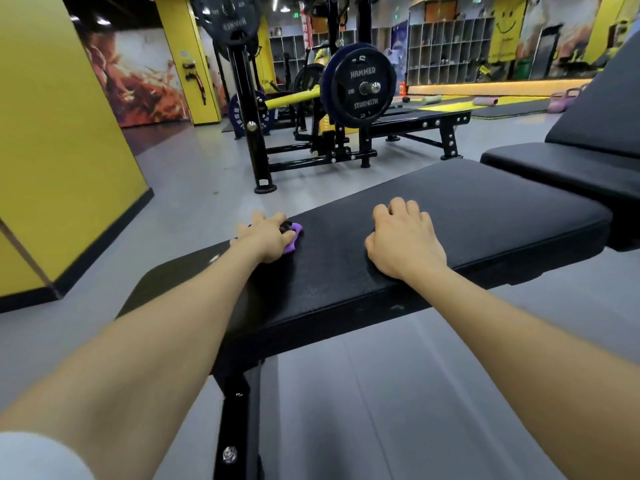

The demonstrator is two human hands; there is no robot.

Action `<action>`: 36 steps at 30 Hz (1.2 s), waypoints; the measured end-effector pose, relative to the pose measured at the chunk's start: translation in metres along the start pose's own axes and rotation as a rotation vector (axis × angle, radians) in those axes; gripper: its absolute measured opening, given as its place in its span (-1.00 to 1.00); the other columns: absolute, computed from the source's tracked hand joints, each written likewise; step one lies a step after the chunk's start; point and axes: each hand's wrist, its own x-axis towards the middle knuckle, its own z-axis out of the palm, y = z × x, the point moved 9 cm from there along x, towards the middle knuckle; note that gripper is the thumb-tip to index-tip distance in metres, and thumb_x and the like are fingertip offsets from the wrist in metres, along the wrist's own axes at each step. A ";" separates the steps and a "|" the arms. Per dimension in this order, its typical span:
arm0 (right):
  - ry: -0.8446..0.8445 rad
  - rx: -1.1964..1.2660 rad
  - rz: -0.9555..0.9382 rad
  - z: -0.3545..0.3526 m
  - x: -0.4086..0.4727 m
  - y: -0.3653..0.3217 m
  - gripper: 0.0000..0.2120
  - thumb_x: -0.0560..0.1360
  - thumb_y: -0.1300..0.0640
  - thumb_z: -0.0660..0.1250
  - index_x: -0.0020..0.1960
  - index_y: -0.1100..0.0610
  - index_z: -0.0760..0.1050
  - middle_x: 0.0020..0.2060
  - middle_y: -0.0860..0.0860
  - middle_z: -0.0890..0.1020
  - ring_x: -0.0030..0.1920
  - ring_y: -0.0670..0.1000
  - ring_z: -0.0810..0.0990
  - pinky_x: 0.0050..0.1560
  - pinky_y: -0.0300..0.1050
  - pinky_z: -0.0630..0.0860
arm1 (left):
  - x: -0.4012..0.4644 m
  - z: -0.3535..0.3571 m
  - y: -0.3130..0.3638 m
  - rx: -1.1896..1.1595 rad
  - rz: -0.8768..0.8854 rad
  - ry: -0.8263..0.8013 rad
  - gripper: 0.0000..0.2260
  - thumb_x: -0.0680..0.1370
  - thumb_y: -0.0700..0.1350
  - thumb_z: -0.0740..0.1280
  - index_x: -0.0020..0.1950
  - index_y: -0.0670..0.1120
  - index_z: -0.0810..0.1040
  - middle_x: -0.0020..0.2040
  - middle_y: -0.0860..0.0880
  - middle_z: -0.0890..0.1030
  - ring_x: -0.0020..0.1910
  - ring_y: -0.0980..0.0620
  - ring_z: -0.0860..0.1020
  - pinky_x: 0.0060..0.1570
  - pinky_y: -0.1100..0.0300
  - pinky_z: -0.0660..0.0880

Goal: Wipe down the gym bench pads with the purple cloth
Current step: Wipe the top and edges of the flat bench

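left hand (268, 239) is down on the near bench pad (485, 216), fingers curled over the bunched purple cloth (293, 237) and pressing it flat to the vinyl near the pad's far-left edge. only a sliver of purple peeks out from under the palm and knuckles. right hand (405, 242) sits on the same pad, well apart from the cloth, fingers bent with the tips on the surface and nothing in them; it looks like a brace.

so we're in the wiping step itself, on the flat seat pad, and by my read early in it: a faint dusty speckle shows on the pad between the two hands, and the second pad (568, 164) plus the raised backrest (609, 109) off to the right sit well clear of the cloth.

next move, as i judge it, wants a steady sweep of the cloth across toward the right hand, keeping pressure down, and that bracing hand will need to lift or slide out of the way.
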 end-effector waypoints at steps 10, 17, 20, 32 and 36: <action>-0.033 0.105 0.034 -0.012 -0.025 -0.006 -0.74 0.54 0.19 0.14 0.22 0.17 0.35 0.20 0.14 0.37 0.19 0.17 0.30 0.17 -0.02 0.26 | -0.108 -0.009 0.023 -0.042 0.051 -0.042 -0.72 0.59 0.14 0.09 0.26 0.10 0.33 0.26 -0.09 0.29 0.22 -0.23 0.28 0.08 -0.04 0.28; -0.090 0.174 0.070 -0.015 -0.059 -0.024 -0.73 0.54 0.20 0.16 0.23 0.15 0.36 0.21 0.12 0.37 0.19 0.15 0.30 0.15 -0.05 0.27 | -0.150 -0.008 0.031 -0.096 0.178 -0.077 -0.75 0.58 0.15 0.12 0.20 0.11 0.34 0.14 -0.04 0.30 0.08 -0.15 0.28 0.01 0.02 0.29; -0.125 0.210 0.015 -0.016 -0.067 -0.043 -0.73 0.54 0.22 0.16 0.24 0.15 0.37 0.20 0.12 0.38 0.20 0.14 0.31 0.15 -0.06 0.31 | -0.153 -0.005 0.023 -0.187 0.212 -0.164 -0.79 0.55 0.19 0.14 0.07 0.13 0.39 0.05 -0.03 0.33 0.05 -0.15 0.33 0.07 -0.01 0.35; -0.343 1.208 -0.075 -0.009 -0.079 -0.131 -0.51 0.48 0.11 0.33 0.37 -0.10 0.33 0.18 -0.09 0.54 0.16 -0.10 0.53 0.19 -0.15 0.48 | -0.165 -0.006 0.008 -1.812 -0.234 -0.588 -0.30 0.51 0.39 -0.14 0.29 -0.07 0.44 0.25 -0.15 0.53 0.20 -0.17 0.51 0.22 -0.17 0.38; -0.075 1.004 0.152 -0.014 -0.062 -0.100 -0.75 0.47 0.16 0.31 0.13 -0.01 0.46 -0.06 -0.02 0.60 -0.03 0.04 0.56 -0.01 -0.05 0.53 | -0.173 -0.017 0.006 -1.653 -0.093 -0.599 -0.48 0.58 0.28 -0.09 0.20 0.00 0.48 0.17 -0.02 0.55 0.17 -0.14 0.50 0.26 -0.02 0.34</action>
